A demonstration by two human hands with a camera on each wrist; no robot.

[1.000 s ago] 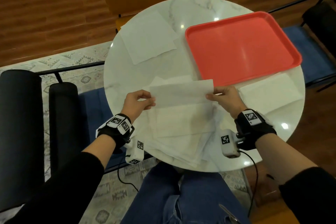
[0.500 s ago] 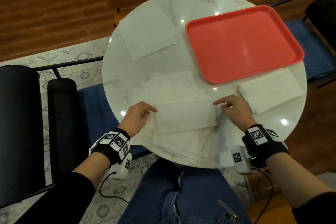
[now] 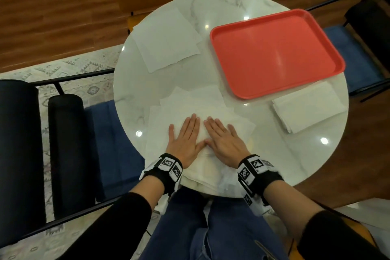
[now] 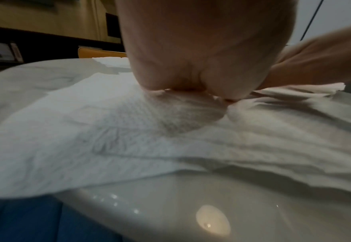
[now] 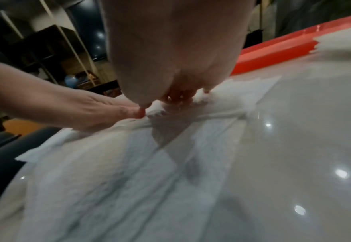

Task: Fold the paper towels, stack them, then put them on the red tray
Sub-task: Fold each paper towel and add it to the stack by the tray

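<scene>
Fingers (image 3: 195,121) of both hands lie straight, flat, pressing a dimpled white paper towel (image 3: 238,125) onto glossy round marble table (image 3: 295,154).

The person wears black long sleeves (image 3: 118,224) pushed up the forearms and blue jeans (image 3: 190,230). Each wrist carries a black band (image 3: 166,173) fitted with white blocks printed with black-and-white square codes (image 3: 256,163). A white camera housing (image 3: 252,200) hangs under the right wrist, also bearing a code, and a thin black cable (image 3: 150,233) trails below the left wrist.
</scene>
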